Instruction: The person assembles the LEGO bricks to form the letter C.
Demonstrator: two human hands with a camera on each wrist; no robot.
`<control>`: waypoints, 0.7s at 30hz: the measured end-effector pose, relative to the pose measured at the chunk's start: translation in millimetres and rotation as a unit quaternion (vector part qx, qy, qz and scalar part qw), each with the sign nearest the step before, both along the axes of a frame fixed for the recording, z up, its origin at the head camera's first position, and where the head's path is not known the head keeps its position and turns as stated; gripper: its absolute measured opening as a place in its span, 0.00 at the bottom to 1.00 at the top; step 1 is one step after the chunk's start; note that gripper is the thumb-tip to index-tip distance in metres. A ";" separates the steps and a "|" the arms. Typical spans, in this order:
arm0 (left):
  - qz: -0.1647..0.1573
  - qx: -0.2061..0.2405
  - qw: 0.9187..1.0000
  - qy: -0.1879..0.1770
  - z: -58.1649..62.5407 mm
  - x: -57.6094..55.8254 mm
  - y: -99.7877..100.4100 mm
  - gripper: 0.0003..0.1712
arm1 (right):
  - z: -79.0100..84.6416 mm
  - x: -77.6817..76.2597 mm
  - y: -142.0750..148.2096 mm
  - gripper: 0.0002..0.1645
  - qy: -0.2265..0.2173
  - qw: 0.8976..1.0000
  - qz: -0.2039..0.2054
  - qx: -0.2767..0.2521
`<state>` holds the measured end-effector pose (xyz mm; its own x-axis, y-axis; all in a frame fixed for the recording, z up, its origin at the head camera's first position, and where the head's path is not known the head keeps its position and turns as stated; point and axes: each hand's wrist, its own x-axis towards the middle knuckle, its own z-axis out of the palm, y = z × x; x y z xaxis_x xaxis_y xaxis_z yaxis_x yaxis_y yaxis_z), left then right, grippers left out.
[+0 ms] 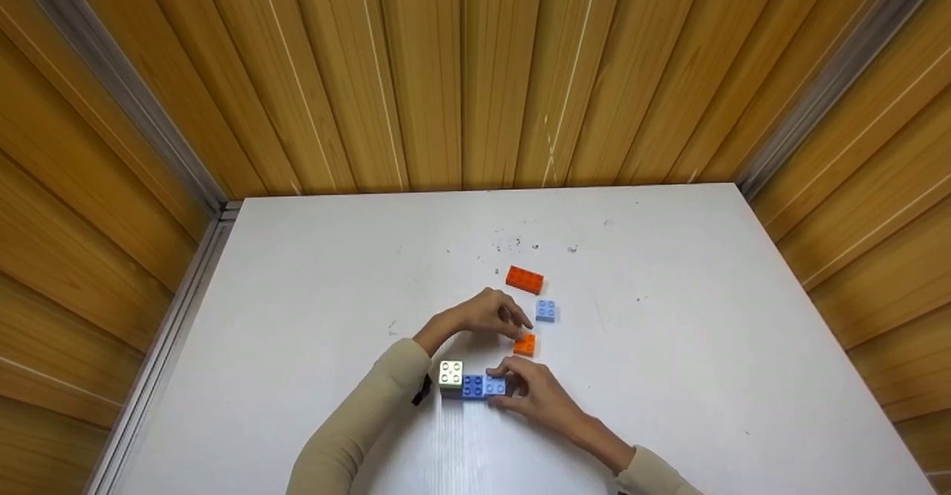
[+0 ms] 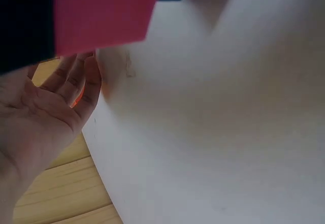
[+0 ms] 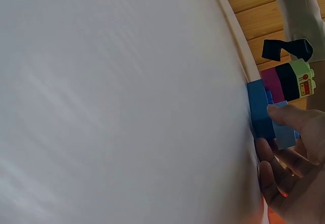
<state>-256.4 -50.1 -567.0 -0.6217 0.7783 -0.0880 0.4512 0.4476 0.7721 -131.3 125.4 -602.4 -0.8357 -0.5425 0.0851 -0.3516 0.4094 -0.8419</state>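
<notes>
My right hand (image 1: 541, 395) pinches a light blue brick (image 1: 495, 385) between thumb and fingers, at the right end of a blue brick (image 1: 472, 386). On that blue brick's left end rises a stack topped by a pale green brick (image 1: 451, 373); the right wrist view shows a black brick (image 3: 288, 79) and a magenta brick (image 3: 272, 84) under the green one. Beyond the stack, my left hand (image 1: 490, 313) reaches over an orange brick (image 1: 524, 345), its fingers loosely bent and apart, the thumb at the brick's edge. Its palm (image 2: 40, 112) shows in the left wrist view.
Farther back on the white table (image 1: 669, 331) lie a loose light blue brick (image 1: 545, 311) and a red brick (image 1: 524, 279). Wooden plank walls (image 1: 461, 71) stand behind the table and at both sides. A black strap (image 1: 422, 391) hangs by the left forearm.
</notes>
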 end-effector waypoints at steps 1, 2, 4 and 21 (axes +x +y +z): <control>0.001 -0.001 1.000 -0.002 -0.9 0.5 0.1 0.12 | 0.0 0.4 -0.6 0.15 -0.001 1.000 0.000 0.000; 0.003 0.000 1.000 -0.004 -1.9 1.0 0.0 0.11 | 0.0 0.8 -1.1 0.15 -0.004 1.000 0.000 0.001; 0.009 -0.001 1.000 -0.008 -3.6 1.5 -1.1 0.10 | 0.5 1.3 -1.7 0.15 -0.007 1.000 0.002 0.004; 0.076 -0.004 0.996 0.035 0.3 3.5 -67.2 0.10 | -0.2 -0.8 8.7 0.15 -0.014 1.000 -0.001 0.005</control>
